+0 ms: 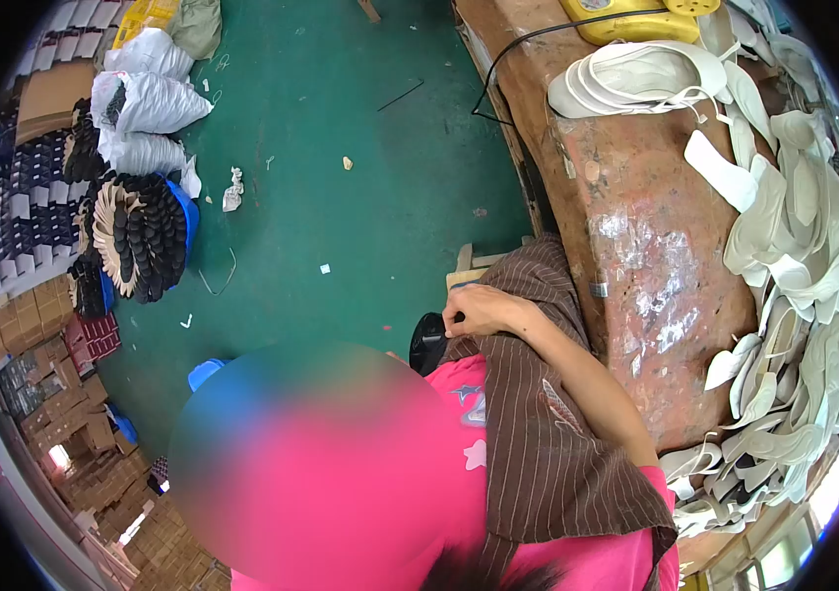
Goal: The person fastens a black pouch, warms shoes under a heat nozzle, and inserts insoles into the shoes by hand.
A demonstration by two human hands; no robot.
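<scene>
Black object [427,343] lies just beside the curled right grip [482,310], though I cannot tell whether it's held.

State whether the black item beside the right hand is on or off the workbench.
Off: the black item shows beside the right hand, with brown striped cloth between it and the workbench.

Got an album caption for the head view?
Right hand at a glossy black item, beside a worn workbench edged with white shoes.

L hand's hidden; black obj. [426,345] part-hidden, can't ID.
</scene>
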